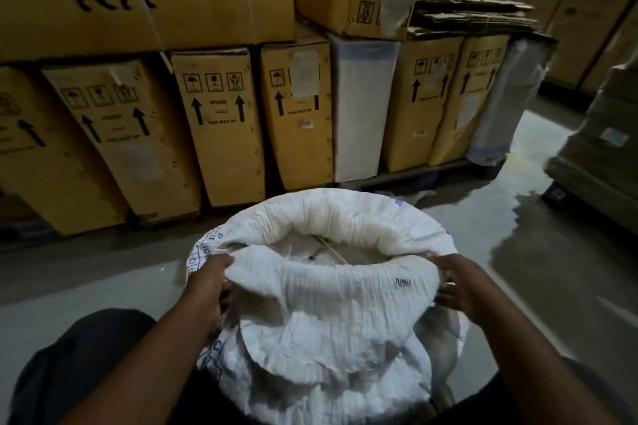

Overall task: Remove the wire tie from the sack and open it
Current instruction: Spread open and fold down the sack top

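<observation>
A large white woven sack [331, 328] stands upright on the floor between my knees, its mouth pulled wide open and its rim rolled outward. My left hand [210, 283] grips the rolled rim on the left side. My right hand [462, 286] grips the rim on the right side. Inside the mouth I see pale, plastic-like contents [303, 252] and a thin tan strand [328, 247] lying across them; whether that strand is the wire tie I cannot tell.
Tall yellow-brown cartons [221, 121] with arrow marks stand in a row on a pallet just behind the sack, more stacked on top. A white wrapped panel [362, 107] leans among them. Grey concrete floor [518, 235] stretches right toward another loaded pallet [600, 166].
</observation>
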The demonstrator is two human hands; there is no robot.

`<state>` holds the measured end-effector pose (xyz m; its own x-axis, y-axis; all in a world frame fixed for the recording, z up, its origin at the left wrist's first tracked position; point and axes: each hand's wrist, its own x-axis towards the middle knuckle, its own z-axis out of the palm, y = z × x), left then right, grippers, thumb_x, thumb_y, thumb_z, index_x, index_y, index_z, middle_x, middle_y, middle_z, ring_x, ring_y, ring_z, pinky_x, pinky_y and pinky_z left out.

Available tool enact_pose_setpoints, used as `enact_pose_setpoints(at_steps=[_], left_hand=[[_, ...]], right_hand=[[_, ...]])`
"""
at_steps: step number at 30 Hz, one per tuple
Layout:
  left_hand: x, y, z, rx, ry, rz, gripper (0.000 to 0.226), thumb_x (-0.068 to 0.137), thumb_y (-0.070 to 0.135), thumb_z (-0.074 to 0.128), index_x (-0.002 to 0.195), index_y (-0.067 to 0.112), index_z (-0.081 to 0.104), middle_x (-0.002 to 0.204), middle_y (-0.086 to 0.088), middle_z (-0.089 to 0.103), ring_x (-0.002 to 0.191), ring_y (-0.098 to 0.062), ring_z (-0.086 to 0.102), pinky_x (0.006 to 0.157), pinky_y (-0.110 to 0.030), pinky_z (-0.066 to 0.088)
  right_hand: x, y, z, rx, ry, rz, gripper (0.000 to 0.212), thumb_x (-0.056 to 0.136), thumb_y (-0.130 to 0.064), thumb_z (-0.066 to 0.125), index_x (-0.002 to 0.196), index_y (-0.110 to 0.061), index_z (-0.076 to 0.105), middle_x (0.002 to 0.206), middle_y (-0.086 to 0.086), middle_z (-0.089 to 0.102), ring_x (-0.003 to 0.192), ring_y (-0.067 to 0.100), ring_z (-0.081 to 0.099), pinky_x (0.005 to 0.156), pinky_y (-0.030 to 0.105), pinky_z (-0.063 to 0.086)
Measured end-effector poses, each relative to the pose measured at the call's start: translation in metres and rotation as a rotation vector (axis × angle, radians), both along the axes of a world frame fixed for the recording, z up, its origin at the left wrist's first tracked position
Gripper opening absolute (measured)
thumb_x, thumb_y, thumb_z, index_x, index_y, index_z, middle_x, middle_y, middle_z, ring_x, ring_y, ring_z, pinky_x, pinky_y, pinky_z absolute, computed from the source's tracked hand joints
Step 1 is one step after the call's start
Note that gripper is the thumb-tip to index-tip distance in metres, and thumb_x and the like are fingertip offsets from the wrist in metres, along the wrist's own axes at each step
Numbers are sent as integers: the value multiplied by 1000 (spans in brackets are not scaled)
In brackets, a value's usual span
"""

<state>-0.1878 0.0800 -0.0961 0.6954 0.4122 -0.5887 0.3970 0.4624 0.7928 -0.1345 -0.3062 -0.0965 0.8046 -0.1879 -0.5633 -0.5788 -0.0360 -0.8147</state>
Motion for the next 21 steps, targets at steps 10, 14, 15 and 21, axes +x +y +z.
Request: enact_pose_setpoints(at_steps=[10,14,15,21], left_hand=[[-12,6,-11,-101,428,-314,82,78,78,69,124,12,54,118,-23,61,81,-39,69,57,-41,64],[-7,-15,-16,-172,294,-124,52,100,27,67,144,7,48,135,-25,55,111,-49,63,75,-57,59],[-6,-19,-18,-240,241,-89,42,104,12,56,144,2,47,134,-26,55,119,-50,60,86,-59,55],[-6,3,13,-560,-96,234,38,112,11,33,137,7,62,97,-21,79,140,-27,55,101,-37,45]], right_hand=[[-19,29,34,-287,406,550,99,81,-73,64,130,12,52,97,30,68,75,37,73,59,34,62],[-10,43,-6,-75,156,201,36,91,-7,60,124,10,57,91,19,61,78,30,62,75,44,58],[-9,44,-8,41,118,127,37,93,-1,54,127,12,57,90,19,62,78,28,61,73,41,57],[-25,21,21,617,67,-95,27,97,3,46,116,6,64,97,20,77,91,29,75,66,38,64]])
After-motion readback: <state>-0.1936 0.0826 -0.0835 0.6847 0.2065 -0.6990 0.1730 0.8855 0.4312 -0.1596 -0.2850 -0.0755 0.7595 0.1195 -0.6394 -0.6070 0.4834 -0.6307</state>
